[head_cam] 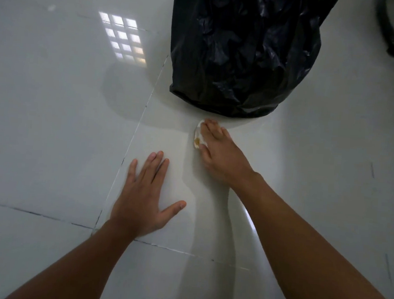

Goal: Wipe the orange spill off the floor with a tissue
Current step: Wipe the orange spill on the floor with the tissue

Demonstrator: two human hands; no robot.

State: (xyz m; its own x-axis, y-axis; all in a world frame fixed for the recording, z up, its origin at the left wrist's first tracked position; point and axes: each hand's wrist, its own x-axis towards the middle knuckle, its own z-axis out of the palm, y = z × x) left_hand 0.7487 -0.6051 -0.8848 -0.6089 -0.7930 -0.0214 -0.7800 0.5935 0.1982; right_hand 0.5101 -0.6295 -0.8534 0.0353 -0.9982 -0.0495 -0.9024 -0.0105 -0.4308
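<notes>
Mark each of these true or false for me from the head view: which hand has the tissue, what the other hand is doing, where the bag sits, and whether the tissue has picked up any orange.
1. The right hand presses the tissue on the floor. True.
2. The left hand holds a second tissue. False: it lies flat and empty on the floor.
3. The black bag stands just beyond the right hand. True.
4. The tissue is spotless white. False: an orange-brown stain shows on it.
5. The left hand touches the bag. False: it is well apart from it.
</notes>
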